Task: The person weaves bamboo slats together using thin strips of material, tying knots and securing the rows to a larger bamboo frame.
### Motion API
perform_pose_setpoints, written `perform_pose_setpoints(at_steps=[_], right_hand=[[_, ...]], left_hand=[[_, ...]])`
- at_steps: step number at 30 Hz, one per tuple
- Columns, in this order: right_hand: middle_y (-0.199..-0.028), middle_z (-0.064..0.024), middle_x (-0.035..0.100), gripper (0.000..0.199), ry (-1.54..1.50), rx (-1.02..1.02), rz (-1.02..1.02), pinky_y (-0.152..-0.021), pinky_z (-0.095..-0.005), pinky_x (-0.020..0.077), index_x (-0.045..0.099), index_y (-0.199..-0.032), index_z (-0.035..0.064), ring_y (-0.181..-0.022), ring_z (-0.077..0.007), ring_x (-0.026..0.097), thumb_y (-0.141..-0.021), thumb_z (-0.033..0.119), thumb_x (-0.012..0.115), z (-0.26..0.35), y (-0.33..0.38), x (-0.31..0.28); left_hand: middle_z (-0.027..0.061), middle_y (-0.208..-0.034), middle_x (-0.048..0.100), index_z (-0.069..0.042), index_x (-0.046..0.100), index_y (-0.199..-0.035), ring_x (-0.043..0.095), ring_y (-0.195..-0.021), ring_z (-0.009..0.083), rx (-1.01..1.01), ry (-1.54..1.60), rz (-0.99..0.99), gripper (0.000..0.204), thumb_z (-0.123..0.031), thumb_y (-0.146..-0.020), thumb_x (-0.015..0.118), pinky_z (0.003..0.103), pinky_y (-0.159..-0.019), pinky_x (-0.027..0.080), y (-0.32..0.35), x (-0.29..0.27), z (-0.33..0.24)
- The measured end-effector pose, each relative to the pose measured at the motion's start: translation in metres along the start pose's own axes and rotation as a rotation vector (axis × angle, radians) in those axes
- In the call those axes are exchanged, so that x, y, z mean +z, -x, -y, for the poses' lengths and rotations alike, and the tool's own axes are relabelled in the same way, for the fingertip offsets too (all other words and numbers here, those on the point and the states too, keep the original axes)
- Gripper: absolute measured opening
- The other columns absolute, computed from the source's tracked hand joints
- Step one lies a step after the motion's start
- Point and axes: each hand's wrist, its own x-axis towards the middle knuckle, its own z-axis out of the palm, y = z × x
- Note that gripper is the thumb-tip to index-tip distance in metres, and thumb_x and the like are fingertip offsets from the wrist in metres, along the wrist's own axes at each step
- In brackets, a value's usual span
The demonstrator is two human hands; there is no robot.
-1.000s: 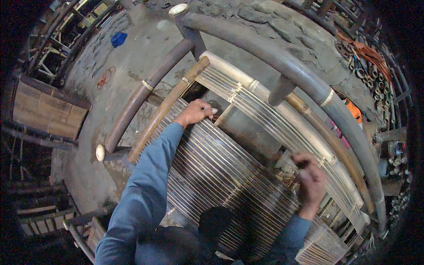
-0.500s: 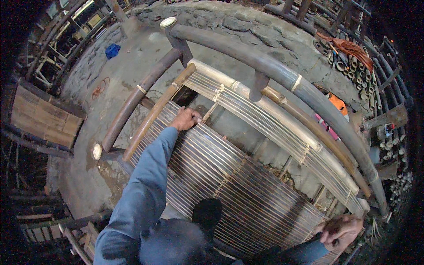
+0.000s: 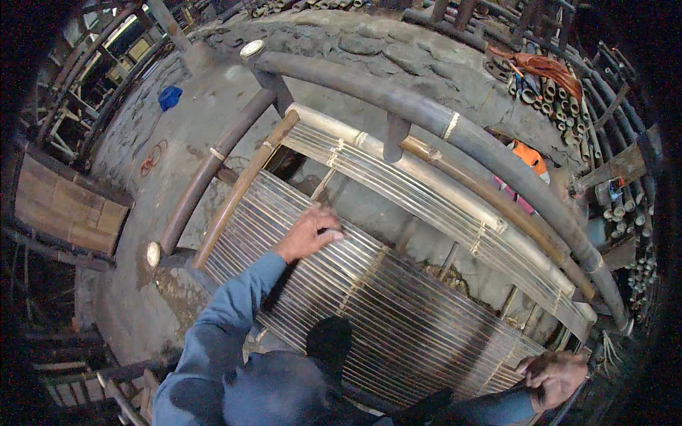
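Observation:
A slatted bamboo seat (image 3: 398,298) of narrow strips spreads below me, part of a dark bamboo bench. My left hand (image 3: 309,233) is over the seat's far edge, left of its middle. Its fingers are curled and smeared by motion, so whether they grip a strip cannot be made out. At the right end of the strips, my right hand (image 3: 558,376) has its fingers bent inward; what they close on is hidden. Beyond the seat, a band of pale thin strips (image 3: 412,202) runs beside a light bamboo pole (image 3: 455,195), with a gap before it.
A thick dark bamboo rail (image 3: 355,89) curves along the bench's far side. At left stands a wooden panel (image 3: 67,202); a blue cloth (image 3: 170,98) lies on the concrete floor. Cut bamboo poles (image 3: 561,106) are stacked at far right, and an orange item (image 3: 531,157) lies behind the rail.
My left hand has moved right and slightly nearer along the seat's far edge. My right hand stays near the right end. The whole view has shifted a little.

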Motion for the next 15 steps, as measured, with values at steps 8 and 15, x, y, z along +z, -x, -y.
perform_pose_setpoints(at_steps=[8, 15], right_hand=[[-0.065, -0.0095, 0.056, 0.021, 0.214, 0.527, -0.212, -0.054, -0.0336, 0.0516, 0.06, -0.079, -0.0036, -0.054, -0.0217, 0.057, -0.092, 0.013, 0.062, -0.062, -0.036, 0.006], [-0.102, -0.0173, 0.068, 0.038, 0.695, 0.462, -0.128, -0.085, -0.0404, 0.0507, 0.063, -0.122, 0.0014, -0.095, -0.0317, 0.065, -0.097, 0.031, 0.06, -0.212, -0.118, 0.112]], left_hand=[[0.0155, -0.07, 0.053, -0.002, 0.058, -0.074, 0.055, -0.078, 0.0358, -0.151, 0.073, 0.099, 0.035, -0.031, -0.093, 0.065, 0.046, -0.074, 0.046, 0.038, 0.007, -0.034], [0.0071, -0.082, 0.061, -0.009, 0.064, -0.089, 0.058, -0.078, 0.0288, 0.223, 0.253, 0.157, 0.008, -0.017, -0.087, 0.065, 0.044, -0.075, 0.047, 0.08, 0.038, -0.127]])
